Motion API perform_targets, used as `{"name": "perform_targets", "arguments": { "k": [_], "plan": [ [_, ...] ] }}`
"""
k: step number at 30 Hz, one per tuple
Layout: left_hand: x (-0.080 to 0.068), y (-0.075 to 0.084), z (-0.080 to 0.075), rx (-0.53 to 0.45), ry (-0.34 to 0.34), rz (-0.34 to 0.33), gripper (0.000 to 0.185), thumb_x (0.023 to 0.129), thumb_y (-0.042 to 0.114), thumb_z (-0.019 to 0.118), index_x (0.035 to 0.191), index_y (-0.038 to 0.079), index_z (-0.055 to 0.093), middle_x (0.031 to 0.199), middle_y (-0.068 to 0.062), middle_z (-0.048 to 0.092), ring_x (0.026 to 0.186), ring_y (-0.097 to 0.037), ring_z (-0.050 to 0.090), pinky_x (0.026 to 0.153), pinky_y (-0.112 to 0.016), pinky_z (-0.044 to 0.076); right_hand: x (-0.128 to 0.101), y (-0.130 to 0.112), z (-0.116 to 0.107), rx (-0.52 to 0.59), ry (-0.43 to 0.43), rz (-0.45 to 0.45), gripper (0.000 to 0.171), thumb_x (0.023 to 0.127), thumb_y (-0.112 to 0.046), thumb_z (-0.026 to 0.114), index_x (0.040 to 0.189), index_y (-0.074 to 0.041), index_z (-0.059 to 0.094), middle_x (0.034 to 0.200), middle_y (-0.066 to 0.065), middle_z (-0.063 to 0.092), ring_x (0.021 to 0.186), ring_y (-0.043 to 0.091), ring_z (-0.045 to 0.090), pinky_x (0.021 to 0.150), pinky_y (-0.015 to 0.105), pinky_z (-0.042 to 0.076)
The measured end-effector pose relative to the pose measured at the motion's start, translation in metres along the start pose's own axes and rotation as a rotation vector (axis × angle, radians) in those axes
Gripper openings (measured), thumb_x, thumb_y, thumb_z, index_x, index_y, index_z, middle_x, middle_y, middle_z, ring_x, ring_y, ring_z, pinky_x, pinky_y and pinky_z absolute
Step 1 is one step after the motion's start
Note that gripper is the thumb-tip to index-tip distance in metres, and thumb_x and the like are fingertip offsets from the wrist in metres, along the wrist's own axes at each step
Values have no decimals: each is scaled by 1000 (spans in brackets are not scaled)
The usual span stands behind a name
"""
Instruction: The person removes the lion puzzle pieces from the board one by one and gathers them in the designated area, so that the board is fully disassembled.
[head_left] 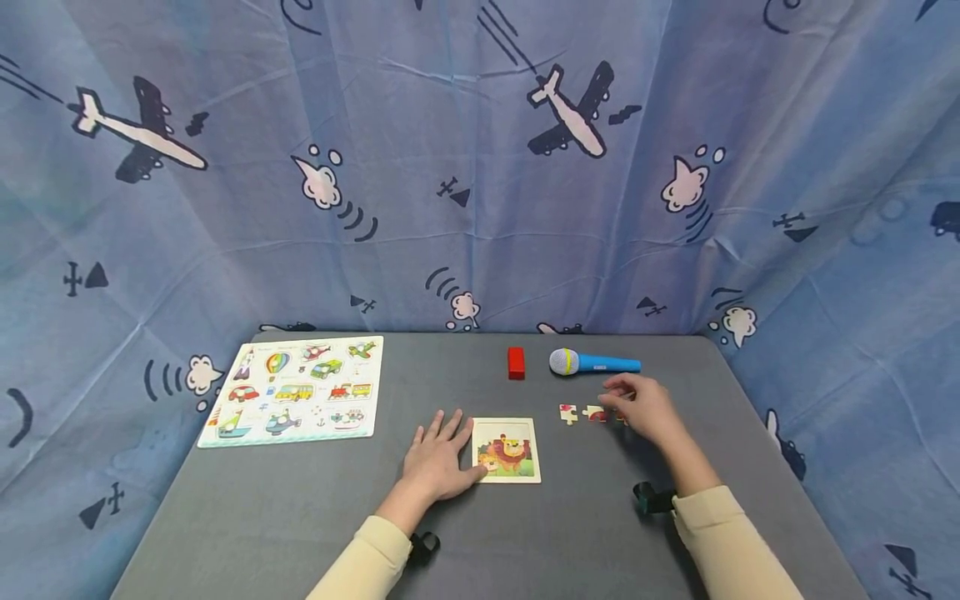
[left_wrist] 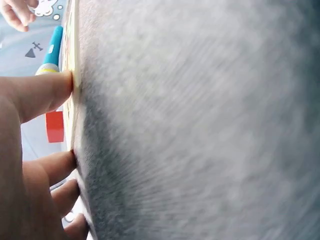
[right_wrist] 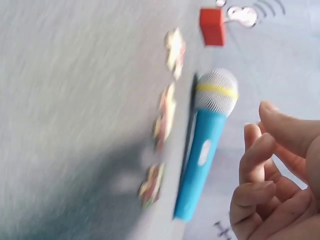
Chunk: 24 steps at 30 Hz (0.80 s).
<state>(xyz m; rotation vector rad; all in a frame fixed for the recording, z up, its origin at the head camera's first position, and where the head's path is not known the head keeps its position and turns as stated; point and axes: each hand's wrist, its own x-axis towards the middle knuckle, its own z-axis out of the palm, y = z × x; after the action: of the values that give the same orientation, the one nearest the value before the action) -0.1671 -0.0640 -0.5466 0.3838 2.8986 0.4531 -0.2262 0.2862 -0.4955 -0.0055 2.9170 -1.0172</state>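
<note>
Your left hand lies spread flat, thumb against the lion puzzle's left edge. Your right hand hovers loosely curled, holding nothing, over the loose pieces; bare table lies nearer you.

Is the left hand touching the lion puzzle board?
Touching: in the left wrist view, the left hand presses its thumb against the lion puzzle board edge.

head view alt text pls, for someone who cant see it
On a grey table, a person's left hand rests flat beside a lion puzzle board while the right hand hovers over loose puzzle pieces. Behind lie a toy microphone, red block and vehicle puzzle.
</note>
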Motion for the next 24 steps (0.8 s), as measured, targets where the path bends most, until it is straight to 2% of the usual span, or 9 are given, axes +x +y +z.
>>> {"name": "perform_targets", "arguments": {
  "k": [8, 15, 24],
  "plan": [
    [2, 1, -4, 45, -45, 24, 83, 81, 66, 55, 149, 25, 33, 158, 0, 25, 147, -29, 17, 114, -54, 22, -11, -32, 12, 79, 23, -76, 27, 86, -23, 71, 107, -8, 67, 91, 7, 69, 70, 21, 64, 57, 29, 50],
    [0, 2, -7, 46, -22, 20, 83, 80, 66, 57, 148, 25, 35, 157, 0, 27, 146, -29, 19, 113, -54, 24, -15, -54, 34, 111, -10, -72, 28, 80, -22, 76, 104, -10, 69, 87, 2, 69, 66, 15, 54, 56, 27, 46],
    [1, -3, -5, 34, 4, 20, 83, 78, 68, 58, 147, 27, 37, 156, 1, 29, 146, -29, 20, 114, -53, 24, -21, -79, 68, 169, -65, -78, 28, 80, -24, 76, 104, -12, 70, 85, -3, 67, 67, 16, 53, 56, 26, 45]
  ]
}}
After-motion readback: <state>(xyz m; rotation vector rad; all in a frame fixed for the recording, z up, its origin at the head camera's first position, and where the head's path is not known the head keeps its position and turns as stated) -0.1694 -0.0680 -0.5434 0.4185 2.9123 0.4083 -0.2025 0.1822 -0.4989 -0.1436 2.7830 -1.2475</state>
